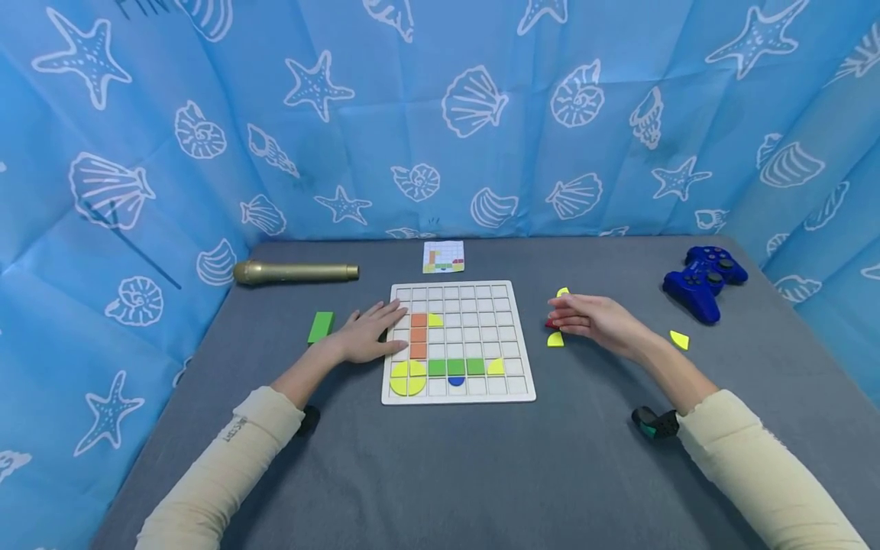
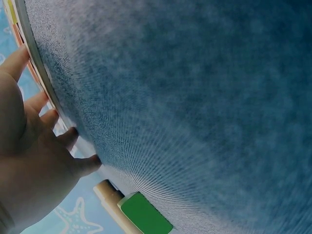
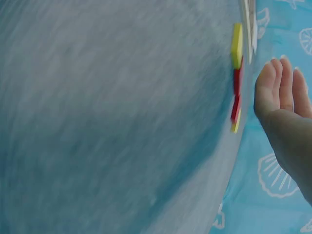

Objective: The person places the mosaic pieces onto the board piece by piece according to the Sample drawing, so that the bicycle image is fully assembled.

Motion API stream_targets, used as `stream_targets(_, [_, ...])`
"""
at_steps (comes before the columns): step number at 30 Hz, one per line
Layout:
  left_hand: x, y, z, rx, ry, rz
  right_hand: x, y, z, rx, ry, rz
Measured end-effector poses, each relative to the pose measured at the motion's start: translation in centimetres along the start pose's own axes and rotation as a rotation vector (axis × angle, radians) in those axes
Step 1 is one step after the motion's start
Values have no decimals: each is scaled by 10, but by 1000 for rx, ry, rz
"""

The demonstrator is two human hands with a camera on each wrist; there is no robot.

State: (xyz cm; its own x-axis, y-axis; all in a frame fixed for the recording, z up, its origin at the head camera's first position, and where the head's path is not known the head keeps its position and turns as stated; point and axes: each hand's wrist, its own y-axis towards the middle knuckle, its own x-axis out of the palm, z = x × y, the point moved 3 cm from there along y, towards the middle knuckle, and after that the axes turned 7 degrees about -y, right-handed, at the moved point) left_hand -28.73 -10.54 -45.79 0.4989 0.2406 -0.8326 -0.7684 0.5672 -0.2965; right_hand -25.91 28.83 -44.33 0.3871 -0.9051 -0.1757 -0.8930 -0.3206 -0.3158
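My left hand (image 1: pixel 367 334) rests with spread fingers on the left edge of a white grid board (image 1: pixel 519 328). On the board lie an orange column (image 1: pixel 418 336), green squares (image 1: pixel 456 367), a blue half-round piece (image 1: pixel 457 381) and several yellow quarter-round pieces (image 1: pixel 408 378). To the board's right, my right hand (image 1: pixel 601 321) hovers over small loose pieces, fingers loosely extended and nothing seen in them. Under it, red pieces (image 3: pixel 237 80) lie on the table between yellow ones (image 3: pixel 237 46), partly hidden by the fingers in the head view.
Left of the board lie a green block (image 1: pixel 321 327) and a gold microphone (image 1: pixel 296 273). A small pattern card (image 1: pixel 443 257) is behind the board. On the right are a blue game controller (image 1: pixel 704 283) and a lone yellow piece (image 1: pixel 679 340). A blue curtain (image 1: pixel 440 114) hangs behind the table.
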Motion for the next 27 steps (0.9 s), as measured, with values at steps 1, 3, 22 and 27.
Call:
stream_targets(1, [0,0,0,0,-1,2,-2,-1,1,2,-15,4])
stream_targets(3, [0,1,0,3,0,10,-7,-2,4,8,-50,14])
stream_targets(22, [0,-1,0,2,-9,5,-2,2,5,18,-277,-39])
stream_targets(27, [1,-1,0,7,-4,2,-1,4,5,9,-370,-14])
